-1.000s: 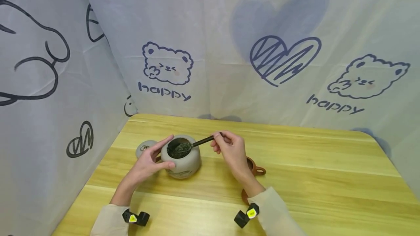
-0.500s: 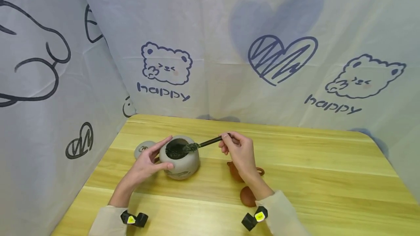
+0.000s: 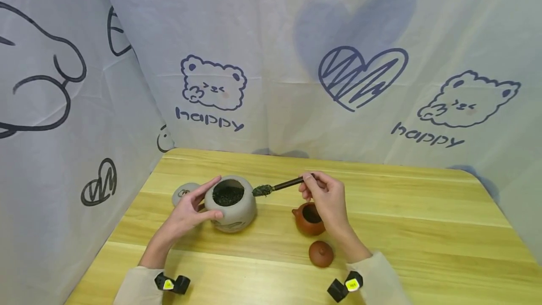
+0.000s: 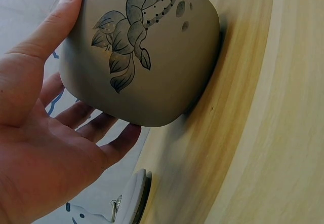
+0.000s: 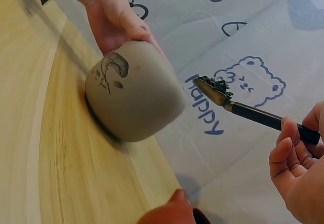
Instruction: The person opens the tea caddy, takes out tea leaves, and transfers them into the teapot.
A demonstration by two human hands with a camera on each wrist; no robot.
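teapot (image 3: 306, 226) part-hidden from me by the right hand (image 3: 329, 199), pale lid (image 3: 180, 192) partly behind the left hand (image 3: 189, 212), sleeves (image 3: 141, 286) cropped below

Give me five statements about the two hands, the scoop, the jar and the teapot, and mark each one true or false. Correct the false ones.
1. The right hand holds the scoop. True.
2. The scoop is bare. False: it carries a heap of dark leaves.
3. The left hand holds the grey jar. True.
4. The brown teapot has its lid on. False: the lid lies on the table beside it.
5. The grey jar is open at the top. True.
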